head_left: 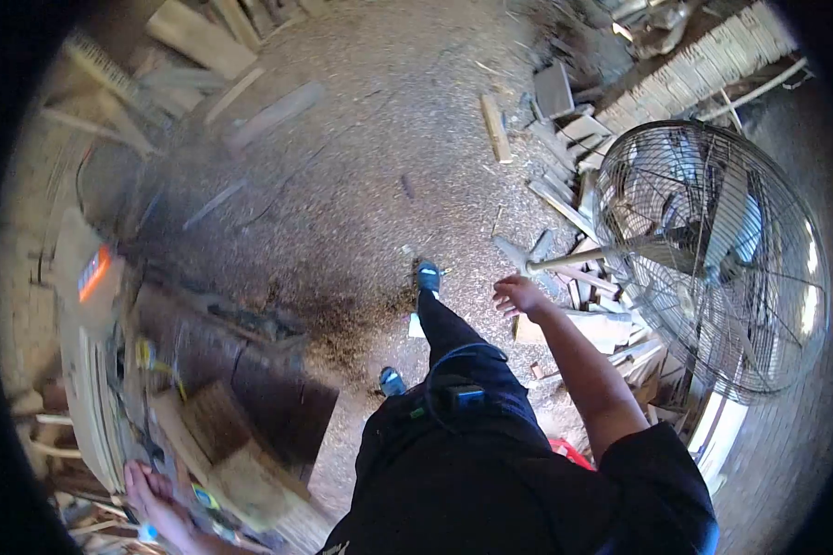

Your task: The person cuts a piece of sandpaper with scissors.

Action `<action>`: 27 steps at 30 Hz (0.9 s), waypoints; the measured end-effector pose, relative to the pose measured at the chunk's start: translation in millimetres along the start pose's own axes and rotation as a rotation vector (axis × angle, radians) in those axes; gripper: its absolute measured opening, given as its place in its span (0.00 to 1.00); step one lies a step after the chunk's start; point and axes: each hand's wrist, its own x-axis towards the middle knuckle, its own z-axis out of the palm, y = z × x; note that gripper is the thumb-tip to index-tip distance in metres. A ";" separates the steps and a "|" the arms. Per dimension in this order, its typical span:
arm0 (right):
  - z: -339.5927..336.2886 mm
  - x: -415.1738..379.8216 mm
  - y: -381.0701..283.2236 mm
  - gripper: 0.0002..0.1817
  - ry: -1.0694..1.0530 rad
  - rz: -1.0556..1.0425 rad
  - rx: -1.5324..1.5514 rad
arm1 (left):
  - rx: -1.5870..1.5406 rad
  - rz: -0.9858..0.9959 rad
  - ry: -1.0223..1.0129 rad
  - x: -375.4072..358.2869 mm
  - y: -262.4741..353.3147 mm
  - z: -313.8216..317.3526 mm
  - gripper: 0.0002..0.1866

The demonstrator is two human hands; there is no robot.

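My right hand hangs out in front of my body with its fingers loosely apart and nothing in it. It is nearest to the grey foot of a large standing fan. At the lower left, my left hand is beside the near end of long, pale wooden boards. Blur and the hand's angle hide whether its fingers grip the boards or only touch them. Curved wooden pieces lie to the right of that hand, on a dark machine table.
Wood shavings cover the floor. Scrap wood is heaped under and around the fan. More planks lie at the upper left, and a loose wood block lies farther ahead. An orange-marked object sits at the left.
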 end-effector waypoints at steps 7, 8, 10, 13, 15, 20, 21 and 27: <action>-73.9 184.7 27.0 0.19 0.199 -0.004 -0.673 | 0.382 0.139 -0.206 72.0 69.9 204.6 0.11; -77.5 209.8 11.0 0.21 0.200 -0.018 -0.898 | 0.411 0.166 -0.088 81.7 65.8 234.5 0.13; -76.8 230.5 -55.2 0.23 -0.058 -0.012 -1.071 | 0.502 0.142 -0.468 89.5 95.4 294.8 0.14; -72.2 260.1 -157.4 0.23 0.034 -0.285 -0.793 | 0.579 0.018 -0.611 118.4 103.9 356.6 0.21; -74.8 269.2 -227.5 0.22 0.099 -0.348 -0.525 | 0.613 -0.118 -0.686 149.0 106.3 387.7 0.28; -116.7 306.2 -326.5 0.19 0.239 -0.355 -0.414 | 0.832 0.004 -0.815 219.5 149.9 496.9 0.30; -132.4 320.6 -330.8 0.19 0.253 -0.306 -0.470 | 0.854 -0.032 -0.744 247.2 143.5 514.9 0.29; -207.2 356.0 -321.0 0.19 0.360 0.100 -0.551 | 1.126 0.097 -0.815 388.6 179.7 691.0 0.27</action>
